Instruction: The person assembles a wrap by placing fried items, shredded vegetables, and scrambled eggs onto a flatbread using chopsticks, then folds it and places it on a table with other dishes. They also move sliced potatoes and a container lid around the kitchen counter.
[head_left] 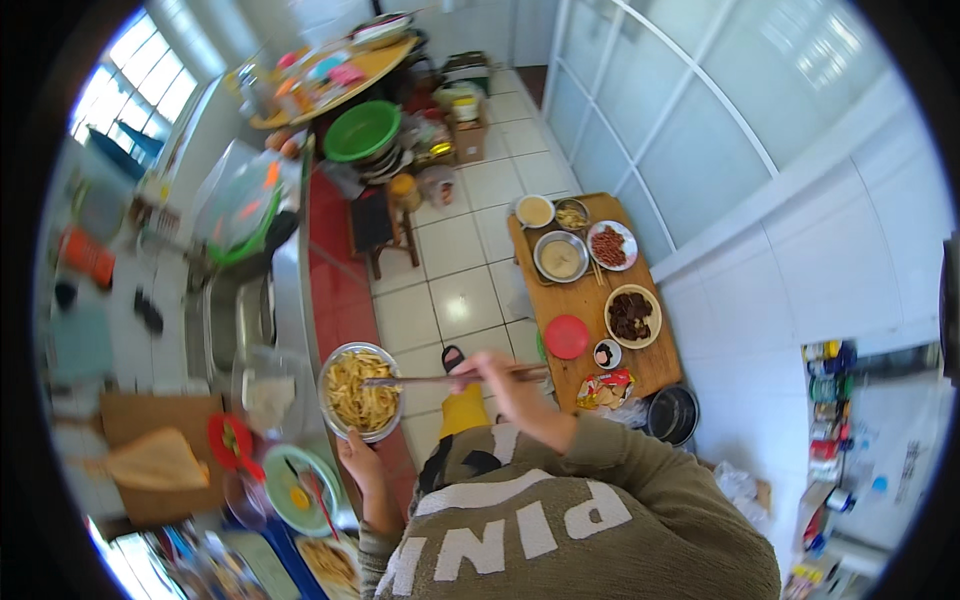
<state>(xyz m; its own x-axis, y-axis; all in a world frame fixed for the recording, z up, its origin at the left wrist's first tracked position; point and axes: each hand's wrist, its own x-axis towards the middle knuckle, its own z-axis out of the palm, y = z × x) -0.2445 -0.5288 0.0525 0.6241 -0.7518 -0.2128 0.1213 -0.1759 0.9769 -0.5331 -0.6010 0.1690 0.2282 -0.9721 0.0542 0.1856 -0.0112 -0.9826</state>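
Note:
My left hand (358, 462) grips the lower rim of a metal bowl (324, 400), which is full of yellowish strips (364, 392) that look like shredded vegetable or noodles. The bowl is held by the counter edge. In my right hand (508, 392) is a pair of wooden chopsticks (425, 380), the fingers closed around them. They run leftward, with their tips in the strips. Below the bowl, on the counter, a pale green bowl (337, 492) holds an egg yolk and a red utensil.
On my right, a wooden table (593, 305) bears several filled bowls, a red plastic lid (566, 337) and a snack bag (606, 389). A black pot (672, 414) stands beside it. Along the left counter are a sink (235, 320) and a cutting board (130, 410). A small stool (375, 225) stands ahead.

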